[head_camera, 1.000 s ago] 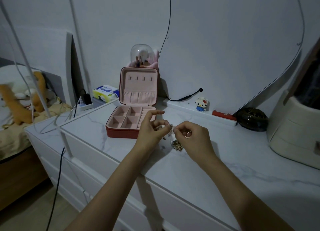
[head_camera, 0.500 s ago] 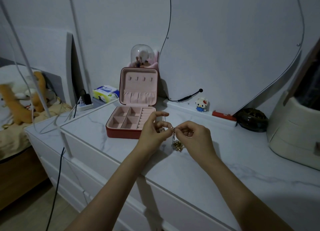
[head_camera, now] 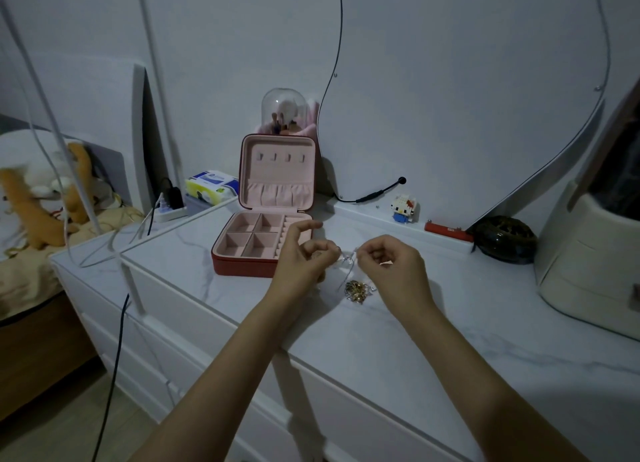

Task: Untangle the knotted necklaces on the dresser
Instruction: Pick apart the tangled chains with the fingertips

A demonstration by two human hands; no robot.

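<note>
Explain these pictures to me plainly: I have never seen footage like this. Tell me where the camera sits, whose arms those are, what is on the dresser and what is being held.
There is no machine here. One wide-angle camera is worn on a person's head and looks forward and down, so the two arms reaching in from below are that person's own.

The left hand and right hand each pinch a thin silver chain between them, above the white marble-look dresser. A gold tangle of necklaces hangs from it, at or just above the surface.

Behind the left hand stands an open red jewellery box with pink compartments. Further back are a small brick figure, a tissue pack and a dark round object.
</note>
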